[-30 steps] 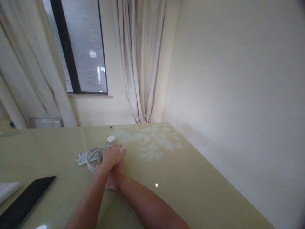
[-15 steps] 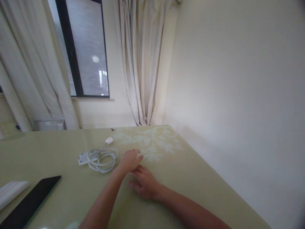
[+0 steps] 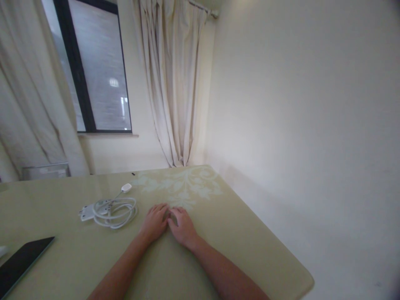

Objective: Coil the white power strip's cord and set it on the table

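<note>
The coiled cord (image 3: pixel 115 227) looks like smooth plastic, the tabletop (image 3: pixel 237 241) smooth with a soft sheen, the curtains (image 3: pixel 175 83) matt cloth.

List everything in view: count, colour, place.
table: 1, green, foreground
pattern: 1, whitish, tabletop
power strip: 1, white, left
cable: 1, white, over strip
plug: 1, white, beyond cable
slab: 1, black, near left
unclear object: 1, white, left edge
bit: 1, black, far edge
window: 1, black frame, rear
curtains: 2, cream, flanking window
rod: 1, pale, top
panel: 1, grey, far left
walls: 2, cream, rear, right
left hand: 1, bare, on table
right hand: 1, bare, beside left
</note>
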The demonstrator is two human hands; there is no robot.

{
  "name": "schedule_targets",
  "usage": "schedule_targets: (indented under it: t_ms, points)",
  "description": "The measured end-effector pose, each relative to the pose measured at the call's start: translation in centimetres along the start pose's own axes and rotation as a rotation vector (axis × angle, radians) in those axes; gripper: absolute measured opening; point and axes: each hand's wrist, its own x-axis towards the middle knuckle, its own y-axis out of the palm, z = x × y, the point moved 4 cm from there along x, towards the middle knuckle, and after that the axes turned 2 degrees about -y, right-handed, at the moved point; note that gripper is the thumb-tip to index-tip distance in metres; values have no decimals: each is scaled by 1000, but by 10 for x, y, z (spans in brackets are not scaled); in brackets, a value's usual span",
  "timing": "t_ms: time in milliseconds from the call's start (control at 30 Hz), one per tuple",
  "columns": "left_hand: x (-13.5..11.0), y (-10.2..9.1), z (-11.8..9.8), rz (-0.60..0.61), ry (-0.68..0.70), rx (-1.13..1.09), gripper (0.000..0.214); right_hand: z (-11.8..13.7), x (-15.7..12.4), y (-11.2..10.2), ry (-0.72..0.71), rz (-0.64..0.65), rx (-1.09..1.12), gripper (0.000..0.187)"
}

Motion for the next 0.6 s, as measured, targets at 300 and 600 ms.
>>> schedule_targets:
  t_ms: [300,600]
  points:
    - [-3,-1,-2,-78,-45,78,47,-4,-1,-11,-93,90,-295,52]
    - [-1,-47,44,-255,-267,312,69,-5,-4,-12,-71,175,-313,62]
